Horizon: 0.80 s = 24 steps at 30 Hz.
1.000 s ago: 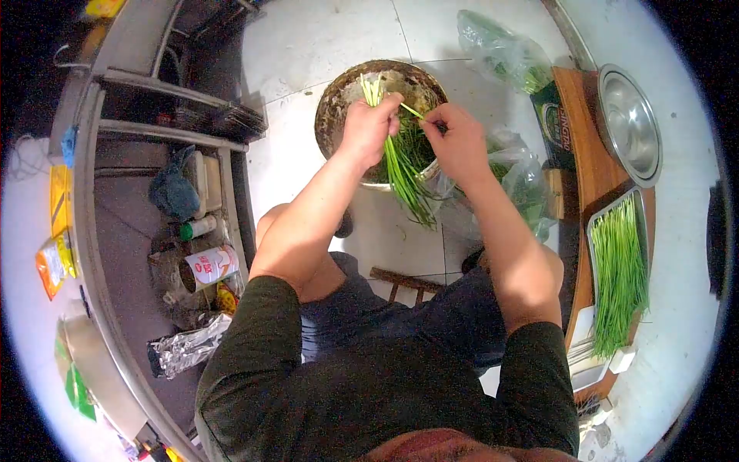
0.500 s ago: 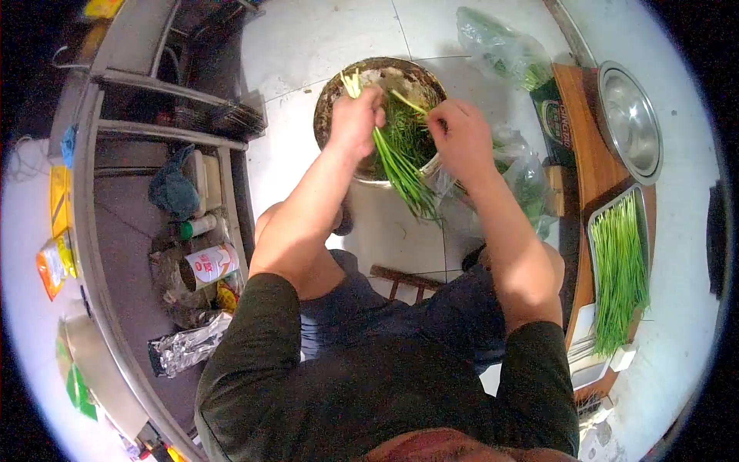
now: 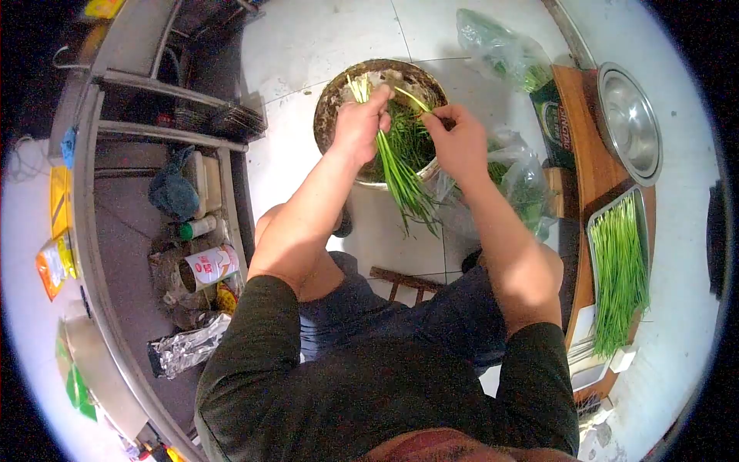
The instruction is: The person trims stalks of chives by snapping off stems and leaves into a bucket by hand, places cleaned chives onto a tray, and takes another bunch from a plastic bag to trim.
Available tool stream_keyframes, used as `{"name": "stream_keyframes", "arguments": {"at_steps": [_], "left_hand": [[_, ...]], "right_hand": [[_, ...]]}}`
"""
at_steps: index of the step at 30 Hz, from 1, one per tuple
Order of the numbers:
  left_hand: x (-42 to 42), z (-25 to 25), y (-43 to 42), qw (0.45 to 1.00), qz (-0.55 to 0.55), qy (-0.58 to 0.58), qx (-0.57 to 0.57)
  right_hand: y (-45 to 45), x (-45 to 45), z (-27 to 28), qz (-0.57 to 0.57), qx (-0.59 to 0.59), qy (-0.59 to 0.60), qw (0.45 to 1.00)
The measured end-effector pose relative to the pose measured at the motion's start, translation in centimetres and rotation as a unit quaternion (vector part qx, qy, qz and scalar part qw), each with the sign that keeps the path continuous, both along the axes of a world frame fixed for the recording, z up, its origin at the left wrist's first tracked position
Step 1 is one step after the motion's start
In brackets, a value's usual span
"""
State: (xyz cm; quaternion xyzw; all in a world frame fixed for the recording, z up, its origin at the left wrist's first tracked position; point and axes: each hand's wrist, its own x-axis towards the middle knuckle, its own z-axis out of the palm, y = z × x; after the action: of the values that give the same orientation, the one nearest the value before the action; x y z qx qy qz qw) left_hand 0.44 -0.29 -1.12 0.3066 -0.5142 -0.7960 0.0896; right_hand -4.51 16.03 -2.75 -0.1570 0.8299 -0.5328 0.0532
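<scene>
My left hand [image 3: 359, 127] is closed round a bunch of green stalks [image 3: 402, 175], pale ends up, green tips hanging down past the rim. Between the thumb and fingers of my right hand [image 3: 456, 138] is a single pale-green stalk [image 3: 412, 98] that slants up to the left. Both hands are over a round, stained bucket [image 3: 329, 108] holding a heap of green scraps [image 3: 408, 138]. Clear plastic bags with greens [image 3: 527, 185] lie by my right forearm.
On the right, a wooden shelf [image 3: 589, 154] bears a steel bowl [image 3: 631, 123] and a tray of aligned green stalks [image 3: 618, 269]. Another bag of greens [image 3: 504, 54] lies behind. At left, a shelf unit holds a can [image 3: 212, 267] and crumpled foil [image 3: 188, 350].
My left hand has shifted left with the bunch, away from my right hand. The single stalk in my right hand now slants over the bucket, apart from the bunch.
</scene>
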Motion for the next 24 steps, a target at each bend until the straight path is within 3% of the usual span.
{"name": "stream_keyframes", "arguments": {"at_steps": [5, 9, 12, 15, 19, 20, 24], "left_hand": [[-0.1, -0.5, 1.2, 0.999, 0.000, 0.035, 0.041], [-0.2, -0.4, 1.5, 0.998, -0.018, 0.039, 0.039], [-0.3, -0.6, 1.3, 0.998, -0.005, 0.037, 0.056], [-0.3, -0.3, 1.3, 0.996, 0.009, 0.043, 0.079], [0.0, 0.0, 0.8, 0.994, 0.002, 0.015, 0.107], [0.1, 0.0, 0.6, 0.993, -0.004, 0.003, 0.114], [-0.7, -0.2, -0.2, 0.996, 0.070, 0.020, 0.052]], "right_hand": [[-1.0, 0.6, -0.6, 0.019, -0.027, -0.136, 0.990], [-1.3, 1.4, 1.2, 0.061, -0.036, -0.150, 0.986], [-1.7, 1.3, -0.6, 0.081, 0.001, -0.146, 0.986], [-2.4, 2.2, -2.1, 0.066, -0.047, -0.163, 0.983], [-1.9, 2.9, -2.4, 0.251, -0.035, -0.247, 0.935], [-2.2, 3.1, -2.8, 0.231, -0.094, -0.300, 0.921], [-1.8, 3.1, 0.0, 0.270, -0.046, -0.324, 0.905]]}}
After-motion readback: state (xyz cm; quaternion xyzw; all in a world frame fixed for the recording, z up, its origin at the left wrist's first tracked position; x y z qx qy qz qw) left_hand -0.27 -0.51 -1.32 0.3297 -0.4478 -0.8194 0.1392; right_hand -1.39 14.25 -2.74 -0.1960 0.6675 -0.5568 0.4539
